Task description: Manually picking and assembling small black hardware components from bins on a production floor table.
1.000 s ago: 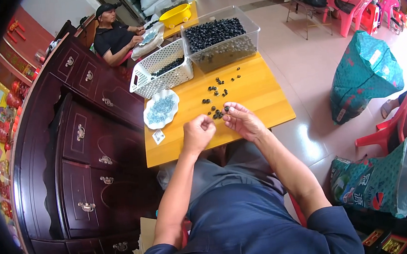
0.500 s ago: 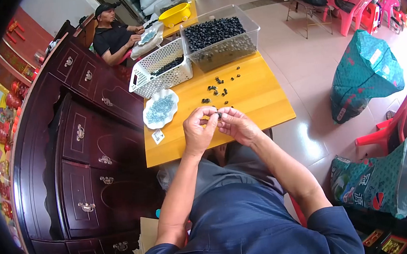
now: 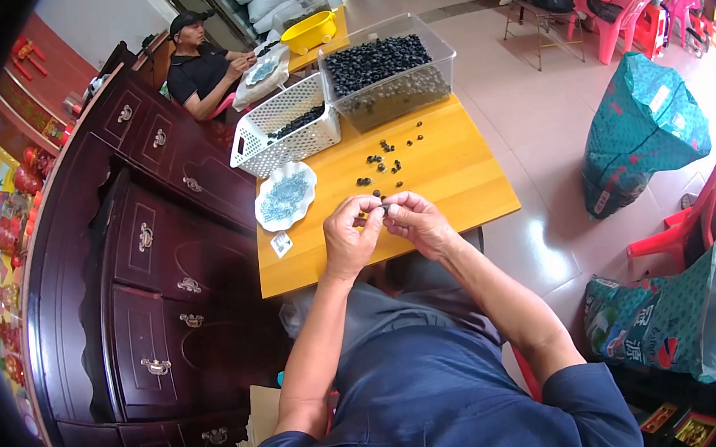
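A small dark piece (image 3: pixel 386 208) sits between the fingertips of the left hand (image 3: pixel 349 234) and right hand (image 3: pixel 423 225), 2 narrow pinches meeting above the worktop (image 3: pixel 467 182), near its front edge; which grips harder, I cannot tell. If either slips, the piece could roll off that edge. Loose dark pieces (image 3: pixel 380 168) lie just beyond, where a knuckle might scatter them. A scalloped plate (image 3: pixel 311 189) stands by the left edge, a clear tub (image 3: pixel 449 52) at the far edge.

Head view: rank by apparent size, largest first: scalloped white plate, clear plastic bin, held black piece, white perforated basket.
1. Clear plastic bin
2. White perforated basket
3. Scalloped white plate
4. Held black piece, partly hidden but clearly smallest
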`<state>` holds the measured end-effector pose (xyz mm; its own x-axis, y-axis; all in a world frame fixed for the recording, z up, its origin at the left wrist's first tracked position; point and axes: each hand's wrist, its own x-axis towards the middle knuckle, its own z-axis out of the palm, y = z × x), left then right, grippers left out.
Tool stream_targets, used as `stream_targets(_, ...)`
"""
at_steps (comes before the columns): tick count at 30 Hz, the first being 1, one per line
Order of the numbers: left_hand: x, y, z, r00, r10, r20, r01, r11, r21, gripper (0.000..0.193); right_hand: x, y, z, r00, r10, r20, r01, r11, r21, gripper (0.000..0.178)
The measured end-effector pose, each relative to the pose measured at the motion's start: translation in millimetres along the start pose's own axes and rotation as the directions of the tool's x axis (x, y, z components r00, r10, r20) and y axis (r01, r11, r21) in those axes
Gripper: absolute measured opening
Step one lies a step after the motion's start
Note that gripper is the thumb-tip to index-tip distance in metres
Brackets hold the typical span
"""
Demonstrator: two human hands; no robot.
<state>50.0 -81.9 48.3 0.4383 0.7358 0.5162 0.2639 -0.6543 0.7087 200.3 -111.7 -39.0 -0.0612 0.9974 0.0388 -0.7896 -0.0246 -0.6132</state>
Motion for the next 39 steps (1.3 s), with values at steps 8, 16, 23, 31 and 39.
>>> stream_targets(8,-10,0,-12,0.996,0.086,-0.001,-0.085,0.992,0.096,0.004,-4,8,10,0.999,0.009,-0.036,-0.011,0.999,-0.044,0.014)
stream_targets(16,-12,-5,-14,0.997,0.078,0.002,-0.078,0.992,0.104,0.006,-3,14,3,0.999,0.043,-0.027,-0.043,0.999,-0.032,0.015)
stream_targets(23,-12,-7,-15,0.998,0.041,0.038,-0.047,0.982,0.181,0.007,-2,13,2,0.999,0.023,-0.03,-0.026,0.997,-0.075,0.016)
stream_targets(31,-13,-12,-20,0.987,-0.117,0.114,0.125,0.99,-0.068,0.009,-4,9,11,0.997,-0.041,-0.058,0.03,0.983,-0.18,0.017)
stream_targets(39,-12,-7,-28,0.944,-0.11,0.312,0.181,0.961,-0.209,0.024,-4,4,4,0.982,-0.05,0.183,0.058,0.998,-0.04,0.021)
